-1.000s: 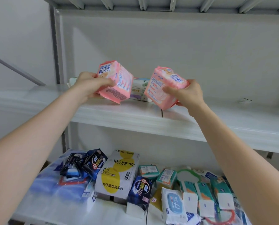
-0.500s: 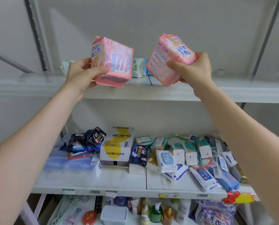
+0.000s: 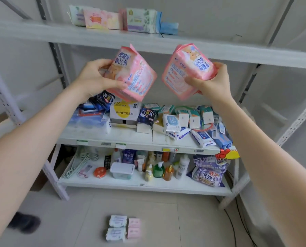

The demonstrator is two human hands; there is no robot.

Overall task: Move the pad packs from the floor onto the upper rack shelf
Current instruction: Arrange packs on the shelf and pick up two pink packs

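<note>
the person stands facing the rack with a pink pad pack in each hand, two in the air in all. the left hand [image 3: 95,77] is clamped around the left pink pack [image 3: 136,77], thumb across its lower face and fingers behind, and the right hand [image 3: 211,84] grips the right pink pack [image 3: 182,68] the same way. both packs stand roughly on end, tilted, close to each other but not touching. what matters now is that the upper rack shelf [image 3: 237,52] lies above and beyond both hands: the packs' top corners sit about level with its front lip, so i'd guess they must rise and go forward to clear it. neither hand looks clearly nearer. on that shelf a row of packs [image 3: 134,20] already stands toward the left, with one blue pack lying at its right end; they overlap too much for me to count. bare shelf lies to the right of them. down on the floor [image 3: 202,220] i count four floor packs [image 3: 116,221] in a square, two pale and two pink.
</note>
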